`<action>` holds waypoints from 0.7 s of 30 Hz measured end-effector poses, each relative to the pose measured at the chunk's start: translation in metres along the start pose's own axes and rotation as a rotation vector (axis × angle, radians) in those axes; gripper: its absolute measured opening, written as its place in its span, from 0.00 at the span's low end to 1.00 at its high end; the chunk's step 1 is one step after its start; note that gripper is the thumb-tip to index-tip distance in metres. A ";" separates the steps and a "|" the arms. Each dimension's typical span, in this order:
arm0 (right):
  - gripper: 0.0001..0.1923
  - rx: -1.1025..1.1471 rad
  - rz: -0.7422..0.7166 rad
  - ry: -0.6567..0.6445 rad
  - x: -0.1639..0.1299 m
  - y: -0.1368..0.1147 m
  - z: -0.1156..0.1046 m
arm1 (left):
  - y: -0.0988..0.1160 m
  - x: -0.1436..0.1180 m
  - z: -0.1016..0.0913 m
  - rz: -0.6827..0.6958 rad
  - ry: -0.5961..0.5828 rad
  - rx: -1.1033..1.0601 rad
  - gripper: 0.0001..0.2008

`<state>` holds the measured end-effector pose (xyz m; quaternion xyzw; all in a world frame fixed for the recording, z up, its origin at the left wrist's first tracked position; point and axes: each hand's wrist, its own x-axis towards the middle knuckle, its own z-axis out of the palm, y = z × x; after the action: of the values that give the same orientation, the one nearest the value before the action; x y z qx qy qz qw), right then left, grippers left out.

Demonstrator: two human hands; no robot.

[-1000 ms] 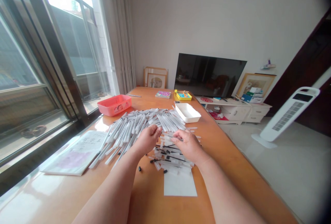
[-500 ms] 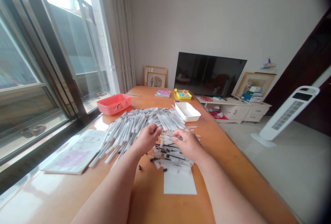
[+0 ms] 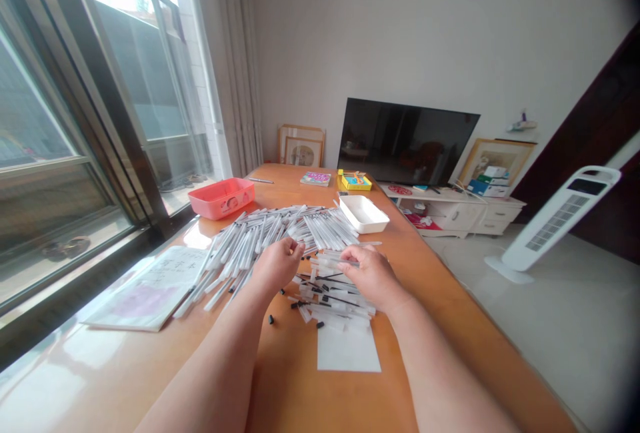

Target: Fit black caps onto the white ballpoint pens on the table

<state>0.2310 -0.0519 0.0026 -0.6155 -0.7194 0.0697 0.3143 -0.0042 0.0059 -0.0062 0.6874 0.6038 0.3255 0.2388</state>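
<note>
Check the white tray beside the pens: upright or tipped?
Upright: the white tray sits on the table with its open side up, rim and inner floor both visible.

Head cam looks fwd & down over tbl (image 3: pixel 287 380) at nearby hands (image 3: pixel 278 264), TV (image 3: pixel 407 143) further off.

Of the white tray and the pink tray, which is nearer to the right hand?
The white tray; the pink tray stands farther away, to the left.

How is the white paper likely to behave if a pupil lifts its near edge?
The paper would probably bend, as it looks like a thin, flat sheet. It seems apt to tilt or spill the pen parts lying over its far end. They might also weigh that end down.
</note>
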 end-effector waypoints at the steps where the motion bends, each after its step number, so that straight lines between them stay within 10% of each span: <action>1: 0.04 -0.022 -0.022 0.009 0.000 -0.001 -0.001 | 0.002 -0.001 0.001 -0.009 -0.028 -0.070 0.18; 10: 0.05 -0.073 -0.082 0.079 -0.002 -0.007 -0.007 | 0.027 -0.016 0.007 -0.077 -0.408 -0.844 0.18; 21: 0.16 0.853 0.288 0.037 -0.001 -0.009 -0.016 | 0.016 -0.007 0.006 -0.269 -0.438 -1.118 0.14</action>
<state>0.2324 -0.0592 0.0194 -0.5257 -0.5278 0.3921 0.5398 0.0105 -0.0034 -0.0002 0.4268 0.3601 0.4110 0.7206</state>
